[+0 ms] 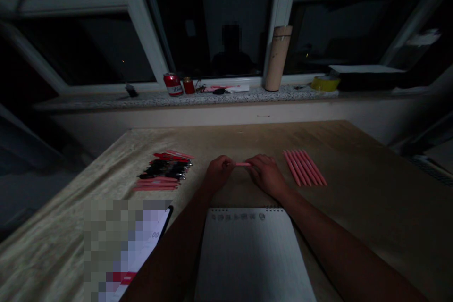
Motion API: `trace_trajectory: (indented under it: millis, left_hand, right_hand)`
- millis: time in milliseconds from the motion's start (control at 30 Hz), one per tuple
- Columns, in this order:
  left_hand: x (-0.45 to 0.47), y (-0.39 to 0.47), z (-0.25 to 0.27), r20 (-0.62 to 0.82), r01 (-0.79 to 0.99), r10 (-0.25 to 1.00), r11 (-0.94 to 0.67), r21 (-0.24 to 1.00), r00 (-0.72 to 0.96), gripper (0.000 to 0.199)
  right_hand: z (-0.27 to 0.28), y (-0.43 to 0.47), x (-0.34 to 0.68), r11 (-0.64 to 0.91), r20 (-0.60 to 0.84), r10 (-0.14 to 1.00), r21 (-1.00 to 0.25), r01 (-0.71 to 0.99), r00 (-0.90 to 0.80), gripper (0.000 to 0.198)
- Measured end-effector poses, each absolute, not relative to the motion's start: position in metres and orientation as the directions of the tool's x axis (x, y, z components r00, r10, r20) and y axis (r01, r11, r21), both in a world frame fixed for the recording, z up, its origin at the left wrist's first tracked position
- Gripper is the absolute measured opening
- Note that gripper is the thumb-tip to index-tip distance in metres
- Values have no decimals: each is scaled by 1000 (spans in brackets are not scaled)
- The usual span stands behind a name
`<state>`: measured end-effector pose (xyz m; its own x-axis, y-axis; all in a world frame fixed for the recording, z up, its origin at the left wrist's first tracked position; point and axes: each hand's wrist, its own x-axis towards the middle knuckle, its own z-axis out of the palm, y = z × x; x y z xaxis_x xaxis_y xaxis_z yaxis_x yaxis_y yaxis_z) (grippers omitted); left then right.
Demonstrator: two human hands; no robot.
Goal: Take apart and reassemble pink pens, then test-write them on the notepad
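A pink pen point(242, 164) lies level between my two hands, just beyond the top of the notebook. My left hand point(221, 170) is closed on its left end, and the fingers of my right hand point(264, 171) close on its right end. To the right rests a neat row of several pink pens point(304, 168), side by side and slanted. On the left is a looser pile, with black pens point(166, 168) in the middle, red pens point(170, 156) above them and more pink pens point(157, 183) at the near side.
A spiral notebook point(253, 255) lies open between my forearms. Left of it is a phone point(152, 240) with a lit screen, partly blurred. Along the windowsill point(141, 100) stand a red can point(173, 84), a smaller red can point(188, 86), a tall flask point(279, 59) and yellow tape point(324, 83).
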<state>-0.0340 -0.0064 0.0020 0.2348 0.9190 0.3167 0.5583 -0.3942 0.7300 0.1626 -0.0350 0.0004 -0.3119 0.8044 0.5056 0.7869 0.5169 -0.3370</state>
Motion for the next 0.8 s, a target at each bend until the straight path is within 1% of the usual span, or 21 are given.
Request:
trace_trajectory:
  millis: [100,300,633,800]
  left_hand:
    - [-34,-6,2,308,575,921,-389,720,238,34]
    - [-33,-6,2,321,601,918,-395,695,232,38]
    - [-31,-7,3,298,658,925,-378,651,236,49]
    - [-31,-8,4,289,673,928,-370,641,235,49]
  right_hand:
    - [1,-35,163,519,508,803,-337,786,-312,18]
    - [1,-35,163,516,504,804,-328,791,-315,18]
    - [2,-35,162,518,504,803,-330,789,-317,17]
    - [1,-34,163,511,501,807,-325,796,-313,18]
